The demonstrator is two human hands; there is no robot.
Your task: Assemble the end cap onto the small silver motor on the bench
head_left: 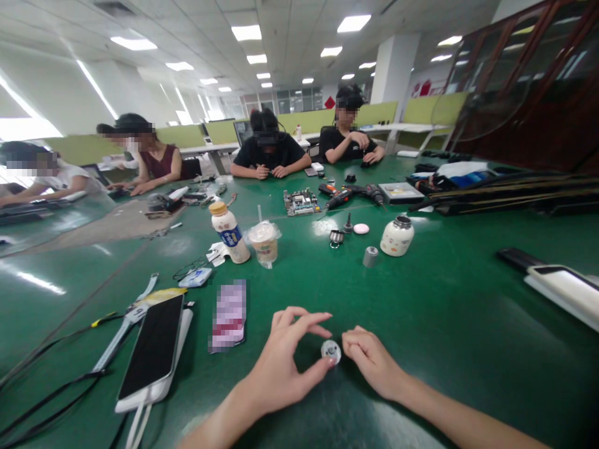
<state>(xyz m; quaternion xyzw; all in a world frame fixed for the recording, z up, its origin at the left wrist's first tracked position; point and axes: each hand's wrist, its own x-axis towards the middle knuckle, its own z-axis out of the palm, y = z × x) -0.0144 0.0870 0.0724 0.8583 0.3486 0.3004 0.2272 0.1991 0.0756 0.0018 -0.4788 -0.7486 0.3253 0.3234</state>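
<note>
My left hand (pixel 285 362) is curved around a small round silvery part (pixel 331 351) with dark spots on its face. Its thumb presses the lower edge, and a fingertip sits at or very near the upper edge; the other fingers are spread. Just right of that part, my right hand (pixel 372 362) is closed, fingers curled in. Whatever it may hold is hidden. Farther up the table stand a grey cylindrical cap (pixel 370 256) and a cream bottle (pixel 397 237) with its metal mouth uncovered. A metal piece with a ring (pixel 336 238), a dark pointed part (pixel 349 223) and a pale pink disc (pixel 360 229) lie nearby.
To the left are a phone (pixel 154 343) with cables, a lilac packet (pixel 229 315), a drink bottle (pixel 229 232) and a lidded cup (pixel 264 242). A circuit board (pixel 302 202) and power drills (pixel 339 198) lie farther back. Several people sit around the green table (pixel 449 299).
</note>
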